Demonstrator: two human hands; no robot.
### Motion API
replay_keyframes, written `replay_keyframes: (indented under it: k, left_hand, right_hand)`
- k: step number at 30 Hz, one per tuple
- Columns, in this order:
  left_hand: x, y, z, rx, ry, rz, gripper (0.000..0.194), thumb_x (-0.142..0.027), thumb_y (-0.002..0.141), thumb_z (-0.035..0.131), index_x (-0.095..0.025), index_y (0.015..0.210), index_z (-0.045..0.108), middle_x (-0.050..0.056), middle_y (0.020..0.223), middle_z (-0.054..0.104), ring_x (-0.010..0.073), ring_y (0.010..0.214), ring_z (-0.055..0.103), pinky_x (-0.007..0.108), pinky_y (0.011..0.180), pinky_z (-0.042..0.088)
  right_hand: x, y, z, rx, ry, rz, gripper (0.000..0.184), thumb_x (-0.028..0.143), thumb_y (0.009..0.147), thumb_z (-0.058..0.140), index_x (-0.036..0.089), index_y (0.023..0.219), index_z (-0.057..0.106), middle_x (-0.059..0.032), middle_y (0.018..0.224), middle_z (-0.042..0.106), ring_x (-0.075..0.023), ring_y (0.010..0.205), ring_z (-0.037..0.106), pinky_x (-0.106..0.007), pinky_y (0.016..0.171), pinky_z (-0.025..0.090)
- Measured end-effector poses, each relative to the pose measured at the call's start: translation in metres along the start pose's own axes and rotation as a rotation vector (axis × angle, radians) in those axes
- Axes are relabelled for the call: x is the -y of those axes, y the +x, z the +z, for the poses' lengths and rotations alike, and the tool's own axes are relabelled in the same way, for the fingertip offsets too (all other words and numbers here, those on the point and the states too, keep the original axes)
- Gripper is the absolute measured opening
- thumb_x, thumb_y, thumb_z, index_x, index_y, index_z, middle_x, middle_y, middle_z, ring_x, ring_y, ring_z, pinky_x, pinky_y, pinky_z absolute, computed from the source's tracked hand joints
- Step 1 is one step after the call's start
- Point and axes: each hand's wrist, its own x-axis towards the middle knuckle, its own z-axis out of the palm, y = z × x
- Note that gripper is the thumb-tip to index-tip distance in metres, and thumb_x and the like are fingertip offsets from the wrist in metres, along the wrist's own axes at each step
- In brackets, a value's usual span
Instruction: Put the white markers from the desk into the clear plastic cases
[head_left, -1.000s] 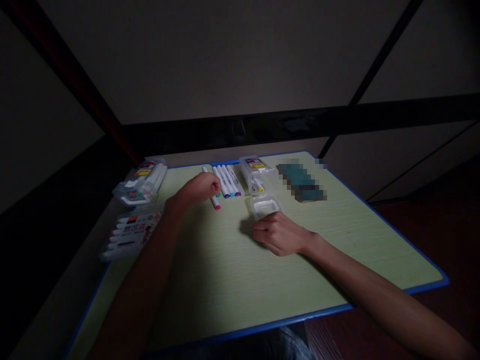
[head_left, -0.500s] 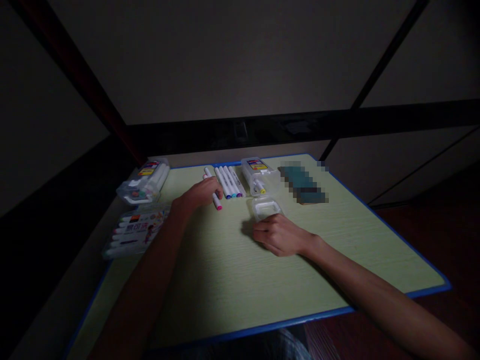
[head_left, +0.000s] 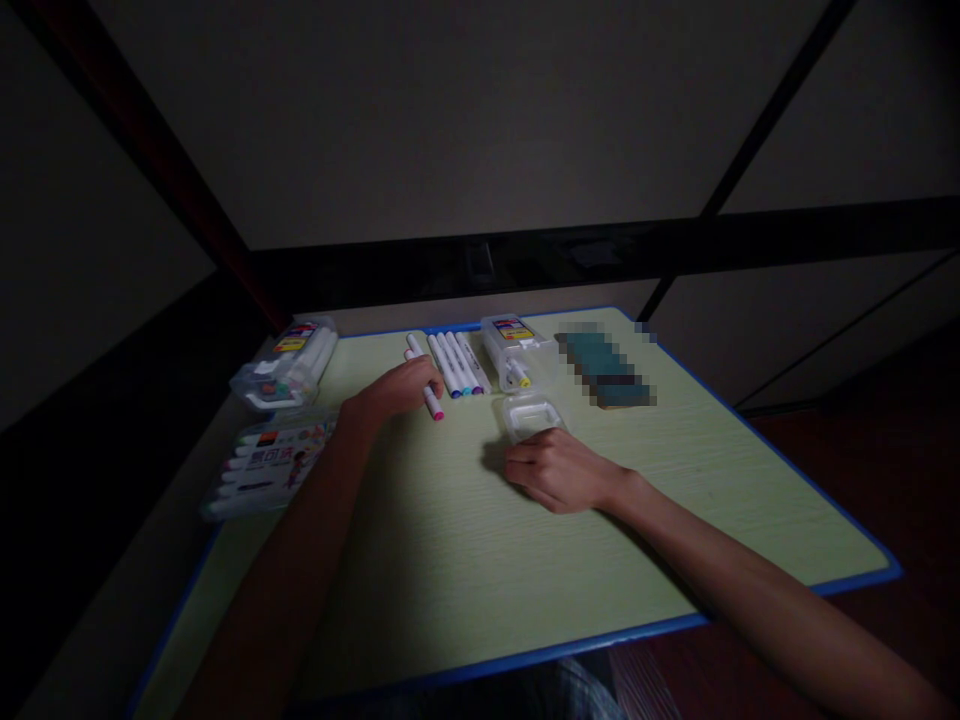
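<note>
Marker (head_left: 435, 406): white (pink-ended) | left hand (head_left: 407, 387): over it, grip unclear | right hand (head_left: 555, 470): bunched at container (head_left: 529, 414)

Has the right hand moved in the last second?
No: judged against the table's blue edge, the right hand sits where it did, by the clear tray.

There are two hands (head_left: 559, 470), two yellow-labelled cases (head_left: 529, 344), one tray (head_left: 534, 412), four side-by-side markers (head_left: 452, 364)

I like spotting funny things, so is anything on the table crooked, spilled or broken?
The pink-ended marker at the left hand pokes out nearer the person than the neat marker row beside it, so it looks out of line. The hand hides part of it. I see no spill or break.
</note>
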Motion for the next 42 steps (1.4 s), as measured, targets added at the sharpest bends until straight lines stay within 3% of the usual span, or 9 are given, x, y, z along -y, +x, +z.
replay_keyframes:
  k: [17, 26, 35, 42]
  left_hand:
    - [-0.003, 0.006, 0.008, -0.022, -0.083, 0.056, 0.013, -0.011, 0.066, 0.055, -0.015, 0.074, 0.066, 0.005, 0.083, 0.056, 0.0162, 0.082, 0.051, 0.028, 0.077, 0.037]
    - [-0.024, 0.004, -0.012, 0.054, -0.198, 0.048, 0.022, -0.005, 0.065, 0.05, -0.012, 0.081, 0.064, 0.004, 0.083, 0.063, 0.0155, 0.08, 0.056, 0.026, 0.073, 0.04]
    - [-0.049, -0.001, -0.035, -0.027, -0.349, 0.135, 0.021, -0.014, 0.069, 0.054, -0.011, 0.087, 0.064, 0.005, 0.087, 0.065, 0.0135, 0.076, 0.054, 0.023, 0.068, 0.039]
    - [-0.067, -0.002, -0.044, -0.05, -0.551, 0.099, 0.024, -0.022, 0.066, 0.061, -0.01, 0.086, 0.061, -0.003, 0.067, 0.054, 0.0073, 0.059, 0.043, 0.019, 0.055, 0.034]
  right_hand:
    - [0.0, 0.0, 0.001, 0.027, -0.028, 0.0, 0.022, 0.015, 0.083, 0.034, 0.015, 0.071, 0.053, -0.0043, 0.07, 0.053, -0.0119, 0.056, 0.038, -0.031, 0.054, 0.02]
    - [0.0, 0.0, 0.0, -0.004, 0.007, -0.007, 0.022, 0.014, 0.083, 0.033, 0.016, 0.07, 0.052, -0.0035, 0.068, 0.051, -0.0121, 0.056, 0.039, -0.032, 0.053, 0.021]
    - [0.001, 0.001, -0.001, 0.005, -0.033, -0.007, 0.022, 0.014, 0.083, 0.035, 0.015, 0.071, 0.053, -0.0041, 0.07, 0.054, -0.0119, 0.056, 0.041, -0.03, 0.054, 0.023]
    - [-0.001, 0.0, 0.0, 0.026, -0.06, -0.011, 0.021, 0.016, 0.083, 0.035, 0.015, 0.073, 0.054, -0.0042, 0.071, 0.056, -0.012, 0.056, 0.041, -0.03, 0.053, 0.022]
